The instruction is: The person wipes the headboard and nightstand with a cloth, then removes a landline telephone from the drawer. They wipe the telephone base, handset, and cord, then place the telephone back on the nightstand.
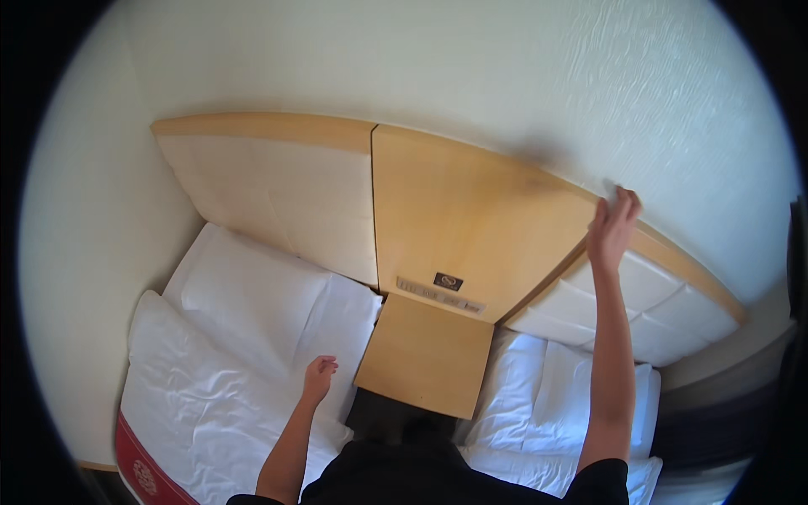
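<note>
The right hand (613,232) is at the top edge of the headboard (475,206), above and to the right of the surface (425,355), its fingers loosely spread and nothing seen in its grip; whether the fingertips press the wood or only hover over it I cannot tell. The left hand (317,380) hangs left of the surface, over the left bed (189,370), fingers half curled around nothing. The main risk, as I judge it, comes from the long reach: with the left hand unsupported, a lean too far could tip the body forward onto the surface. The fingers could also slip off the narrow edge, or get scraped or pinched where the headboard meets the wall (295,63), since the rough finish runs right behind it. A knock against the strip (438,295) or the dark plate (449,281), both just above the surface, seems less likely. The surface is a square of pale wood standing between the beds. Left of it lie a white pillow (252,295) and a red runner (145,463); right of it is the right bed (522,425), under a padded panel (631,295). Farther right hangs something dark, too blurred to name.
</note>
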`<state>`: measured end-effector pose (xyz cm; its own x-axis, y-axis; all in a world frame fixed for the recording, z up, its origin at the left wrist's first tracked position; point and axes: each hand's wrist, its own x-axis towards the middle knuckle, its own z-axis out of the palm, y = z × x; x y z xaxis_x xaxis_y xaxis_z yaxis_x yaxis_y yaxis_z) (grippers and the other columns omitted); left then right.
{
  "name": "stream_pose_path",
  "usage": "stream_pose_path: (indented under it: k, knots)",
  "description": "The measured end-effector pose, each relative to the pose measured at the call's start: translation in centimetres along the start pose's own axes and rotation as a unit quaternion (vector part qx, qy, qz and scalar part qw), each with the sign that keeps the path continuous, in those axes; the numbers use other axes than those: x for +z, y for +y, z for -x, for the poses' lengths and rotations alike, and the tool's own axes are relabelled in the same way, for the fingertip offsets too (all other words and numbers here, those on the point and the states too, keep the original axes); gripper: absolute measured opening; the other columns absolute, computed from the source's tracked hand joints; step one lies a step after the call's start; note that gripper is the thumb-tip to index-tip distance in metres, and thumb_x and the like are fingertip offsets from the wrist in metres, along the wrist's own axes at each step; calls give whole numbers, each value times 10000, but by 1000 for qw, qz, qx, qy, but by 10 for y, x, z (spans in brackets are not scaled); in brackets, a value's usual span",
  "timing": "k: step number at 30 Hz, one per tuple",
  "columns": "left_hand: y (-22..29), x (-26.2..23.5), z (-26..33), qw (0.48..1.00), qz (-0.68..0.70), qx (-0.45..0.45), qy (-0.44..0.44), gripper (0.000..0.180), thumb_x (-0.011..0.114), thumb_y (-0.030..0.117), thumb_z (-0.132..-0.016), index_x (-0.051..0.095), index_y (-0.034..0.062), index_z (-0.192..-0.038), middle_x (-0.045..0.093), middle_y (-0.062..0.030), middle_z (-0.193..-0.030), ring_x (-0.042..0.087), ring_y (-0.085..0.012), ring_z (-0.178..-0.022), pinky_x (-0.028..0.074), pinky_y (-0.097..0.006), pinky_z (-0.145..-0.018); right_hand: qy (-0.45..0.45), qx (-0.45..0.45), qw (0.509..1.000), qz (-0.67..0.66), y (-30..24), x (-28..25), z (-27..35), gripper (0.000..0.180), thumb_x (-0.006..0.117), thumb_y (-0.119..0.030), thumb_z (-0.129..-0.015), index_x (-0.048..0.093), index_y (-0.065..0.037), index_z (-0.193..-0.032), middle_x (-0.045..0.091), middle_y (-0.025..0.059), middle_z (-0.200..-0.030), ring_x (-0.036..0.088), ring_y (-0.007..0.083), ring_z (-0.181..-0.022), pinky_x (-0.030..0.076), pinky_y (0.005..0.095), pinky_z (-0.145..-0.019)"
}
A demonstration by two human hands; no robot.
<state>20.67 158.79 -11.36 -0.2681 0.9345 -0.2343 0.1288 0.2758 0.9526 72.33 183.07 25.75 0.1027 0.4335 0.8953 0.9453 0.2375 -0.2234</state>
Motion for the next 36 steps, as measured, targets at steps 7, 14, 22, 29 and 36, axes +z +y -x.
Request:
stream_pose_path:
  k: [7,14,22,29,36]
  knots:
    - [69,20,-36,995,-1,31,91,181,562,35,-942,650,3,-1097,698,-60,-951,641,-129,-873,514,-278,-753,-7,-97,991,95,33,107,27,374,475,-337,-1019,580,-52,-1237,551,163,-1250,472,395,-1192,299,540,-1096]
    - [193,-3,-141,962,-46,197,181,187,578,49,-919,635,21,-1096,667,-66,-1042,616,-159,-977,480,-310,-844,-24,-107,992,60,-64,182,37,456,512,-456,-986,600,-68,-1209,566,143,-1218,495,347,-1163,326,499,-1010]
    - [346,36,-247,817,-154,524,186,406,528,122,-944,532,0,-1331,530,-179,-1382,463,-333,-1308,336,-443,-1103,-90,-183,977,-63,-245,277,27,381,616,-293,-880,588,-65,-1184,572,149,-1200,525,335,-1103,404,472,-944]
    - [356,61,-277,799,-62,573,172,541,429,294,-1013,392,-33,-1443,403,-216,-1497,335,-393,-1428,219,-511,-1187,-78,-304,949,15,-268,294,35,410,556,-355,-962,593,-22,-1198,583,174,-1242,532,333,-1217,404,493,-1004]
    - [359,85,-272,772,-229,570,163,631,484,256,-932,353,-11,-1488,325,-209,-1557,230,-394,-1489,108,-568,-1203,-112,-219,968,42,-169,232,30,422,536,-406,-986,597,-50,-1205,580,134,-1278,524,305,-1237,392,478,-1058]
